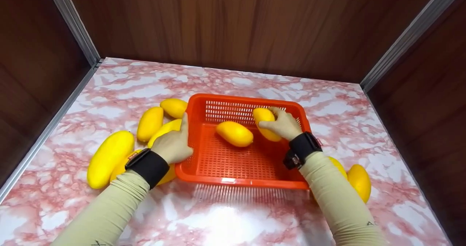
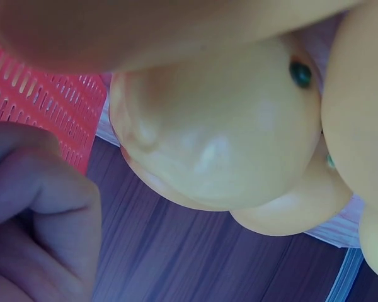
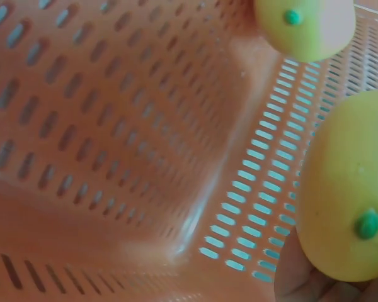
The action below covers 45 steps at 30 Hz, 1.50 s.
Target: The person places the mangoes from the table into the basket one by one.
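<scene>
Basket (image 1: 247,99) of orange-red plastic, slotted in its walls and floor, sits on the pink-and-white marbled desk (image 1: 404,173). One yellow mango (image 1: 235,133) lies loose on the basket's floor, just left of the middle and nearer the far wall. A second mango (image 1: 263,114) is in the right half of the basket, pinched between the thumb and fingers of the right hand (image 1: 285,125); whether it touches the floor I cannot tell. The right wrist view shows a green tip on the end of each of these two.

The left hand (image 1: 172,147) is at the basket's left rim, index finger stretched along it and thumb pointing inward; I cannot tell whether it grips the rim. Outside, on the left, several mangoes crowd around that hand, some partly hidden by it and its black wristband (image 1: 151,167). More mangoes lie outside on the right, beside the right forearm and partly covered by it.
</scene>
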Motion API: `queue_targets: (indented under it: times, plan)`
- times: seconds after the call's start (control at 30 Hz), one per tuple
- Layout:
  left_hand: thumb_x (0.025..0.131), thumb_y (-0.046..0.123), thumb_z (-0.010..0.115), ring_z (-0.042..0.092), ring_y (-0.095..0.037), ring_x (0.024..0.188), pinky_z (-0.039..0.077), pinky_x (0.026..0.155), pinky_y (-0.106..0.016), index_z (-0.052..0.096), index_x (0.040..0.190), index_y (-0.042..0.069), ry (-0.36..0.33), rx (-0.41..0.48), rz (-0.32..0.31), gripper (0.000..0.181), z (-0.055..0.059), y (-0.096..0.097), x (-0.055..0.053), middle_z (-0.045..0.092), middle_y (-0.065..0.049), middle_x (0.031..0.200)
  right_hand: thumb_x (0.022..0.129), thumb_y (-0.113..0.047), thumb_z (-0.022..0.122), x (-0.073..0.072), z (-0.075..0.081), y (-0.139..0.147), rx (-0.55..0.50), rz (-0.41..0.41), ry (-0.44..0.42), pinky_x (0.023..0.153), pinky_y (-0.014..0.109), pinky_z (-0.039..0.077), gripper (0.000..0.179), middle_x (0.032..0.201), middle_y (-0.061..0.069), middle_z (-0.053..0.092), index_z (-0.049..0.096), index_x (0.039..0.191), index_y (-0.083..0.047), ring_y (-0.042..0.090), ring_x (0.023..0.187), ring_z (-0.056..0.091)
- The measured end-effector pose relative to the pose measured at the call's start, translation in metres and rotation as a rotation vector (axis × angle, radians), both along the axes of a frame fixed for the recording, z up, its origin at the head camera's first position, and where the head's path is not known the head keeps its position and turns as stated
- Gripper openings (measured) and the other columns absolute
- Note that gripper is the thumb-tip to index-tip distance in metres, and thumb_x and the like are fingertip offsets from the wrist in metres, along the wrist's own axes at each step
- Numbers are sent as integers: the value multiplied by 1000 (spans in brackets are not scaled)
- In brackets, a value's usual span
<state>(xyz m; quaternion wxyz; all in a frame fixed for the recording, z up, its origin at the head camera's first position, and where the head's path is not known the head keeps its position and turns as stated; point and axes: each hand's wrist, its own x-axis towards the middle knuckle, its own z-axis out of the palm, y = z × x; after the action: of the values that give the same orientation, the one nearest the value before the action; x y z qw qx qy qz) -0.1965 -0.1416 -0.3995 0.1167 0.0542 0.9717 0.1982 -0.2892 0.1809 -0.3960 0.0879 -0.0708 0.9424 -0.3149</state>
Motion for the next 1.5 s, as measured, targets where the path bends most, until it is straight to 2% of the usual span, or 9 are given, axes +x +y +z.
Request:
queue_targets:
  times: [0.33,0.63,1.07,1.3,1.5]
  plan:
    - [80,19,58,54,-23,55,39,51,-35,-12,153,5,-3,-9,1,102,1,0,2,55,-5,68,77,-39,75,0,-9,-6,6,36,-19,95,45,41,79,127,16,57,45,143,-10,30,107,54]
    - [80,19,58,55,-23,58,39,54,-35,-14,152,6,-15,-11,9,103,2,0,1,56,-6,69,74,-34,77,2,-13,-9,53,56,13,88,44,43,73,119,17,60,48,136,-11,31,100,56]
    - [81,19,58,54,-22,54,40,51,-34,-15,152,7,-25,-8,20,102,3,0,0,55,-4,67,75,-31,77,0,-15,-13,92,121,22,100,45,38,77,134,20,52,48,139,-2,32,118,50]
    - [81,19,58,54,-23,54,40,50,-34,-13,153,8,-30,-3,22,101,3,0,1,55,-6,68,75,-29,79,2,-18,-13,86,103,-3,96,45,41,74,127,19,56,49,138,-4,31,110,53]
    - [81,18,58,54,-23,54,40,49,-34,-12,153,7,-21,-1,17,102,2,0,1,55,-7,68,75,-31,79,3,-19,-13,96,115,14,94,44,42,72,124,19,58,52,136,-5,30,108,55]
